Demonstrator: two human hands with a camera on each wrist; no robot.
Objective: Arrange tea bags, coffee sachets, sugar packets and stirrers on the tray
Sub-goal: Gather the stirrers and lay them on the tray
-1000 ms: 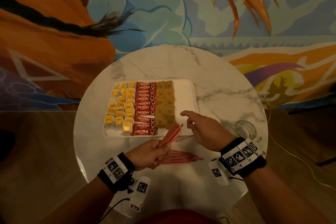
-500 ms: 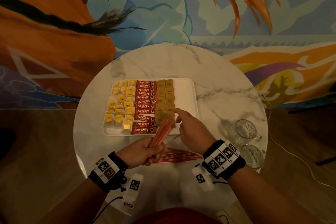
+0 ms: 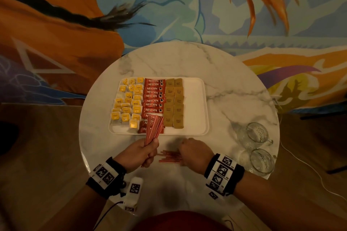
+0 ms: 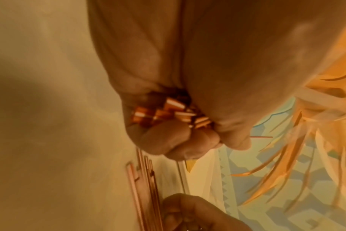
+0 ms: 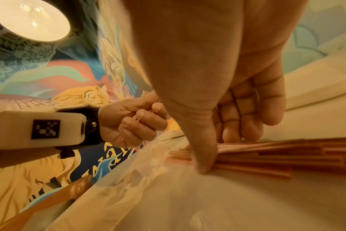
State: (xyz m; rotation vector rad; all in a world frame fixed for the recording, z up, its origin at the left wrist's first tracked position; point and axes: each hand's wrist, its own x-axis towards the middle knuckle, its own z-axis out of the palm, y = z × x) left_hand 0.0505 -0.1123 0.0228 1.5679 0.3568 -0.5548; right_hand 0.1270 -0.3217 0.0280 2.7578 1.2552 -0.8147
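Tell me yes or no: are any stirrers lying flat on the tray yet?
No: the tray carries only tea bags, coffee sachets and sugar packets; stirrers are gripped in the left hand or loose on the table.

Head view dim, warm-toned; tabletop brightest, floor near black at left edge. Soft shadow on tabletop between forearms. Wide-angle bending at edges. Left wrist view yellow-cast, soft, left hand close and blurred. Right wrist view: round lamp glaring upper left, right hand motion-smeared, foreground out of focus.
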